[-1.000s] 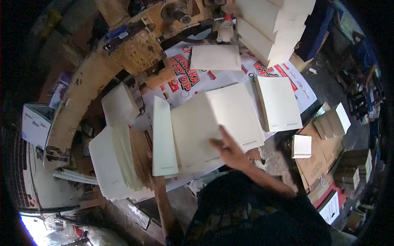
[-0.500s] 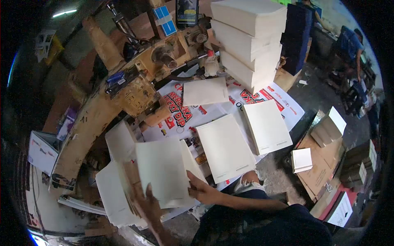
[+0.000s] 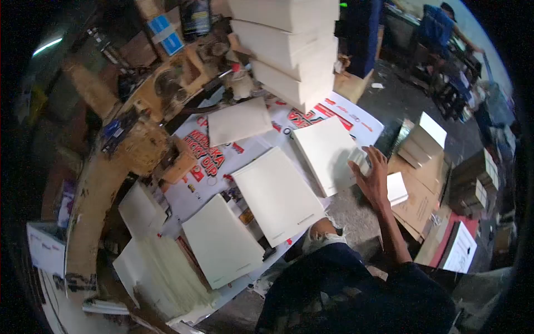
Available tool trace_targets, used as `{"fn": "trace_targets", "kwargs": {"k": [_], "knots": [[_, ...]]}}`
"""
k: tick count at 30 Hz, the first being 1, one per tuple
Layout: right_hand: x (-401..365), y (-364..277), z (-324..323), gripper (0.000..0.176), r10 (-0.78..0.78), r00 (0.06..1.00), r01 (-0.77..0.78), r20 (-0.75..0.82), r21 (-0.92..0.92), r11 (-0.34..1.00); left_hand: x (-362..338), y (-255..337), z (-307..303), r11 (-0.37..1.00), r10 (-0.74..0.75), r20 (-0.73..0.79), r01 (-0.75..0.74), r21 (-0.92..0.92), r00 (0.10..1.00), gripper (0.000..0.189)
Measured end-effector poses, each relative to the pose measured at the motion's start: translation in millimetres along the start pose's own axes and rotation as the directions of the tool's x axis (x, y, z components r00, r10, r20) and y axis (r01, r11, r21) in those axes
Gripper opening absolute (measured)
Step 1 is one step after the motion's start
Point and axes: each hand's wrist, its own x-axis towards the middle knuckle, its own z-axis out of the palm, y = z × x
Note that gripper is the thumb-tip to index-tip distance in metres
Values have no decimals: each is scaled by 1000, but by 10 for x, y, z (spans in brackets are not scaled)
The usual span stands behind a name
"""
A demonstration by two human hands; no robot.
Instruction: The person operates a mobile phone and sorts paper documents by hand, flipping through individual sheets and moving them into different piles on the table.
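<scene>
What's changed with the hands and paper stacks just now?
The cream bundle held in both hands was set down at lower left and let go. The right hand swung right to the edge of the right-hand stack. The left hand is out of view. The middle stack stayed put.

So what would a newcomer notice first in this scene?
A tall pile of thick cream paper blocks towers at the top centre. Below it, flat cream paper stacks lie in a diagonal row on a white banner with red lettering, and the right hand lies spread at the edge of the rightmost stack.
</scene>
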Motion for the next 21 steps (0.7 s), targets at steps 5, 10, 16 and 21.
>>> {"fn": "trace_targets", "kwargs": {"k": [5,10,16,21], "knots": [[-154,352,115,50,6,998,6,66,-177,984,-229,855,-187,984,62,-247,-18,176,967,34],[-132,225,64,37,19,1000,-19,3,-140,990,-1161,3024,-420,858,342,-224,-400,-321,913,25],[-5,236,-1,26,207,971,-234,122,273,933,-2388,4508,237,315,906,82,-530,-787,416,29],[35,185,-350,39,352,858,-513,375,679,526,-2502,4673,433,480,877,374,-536,-694,301,41]]}}
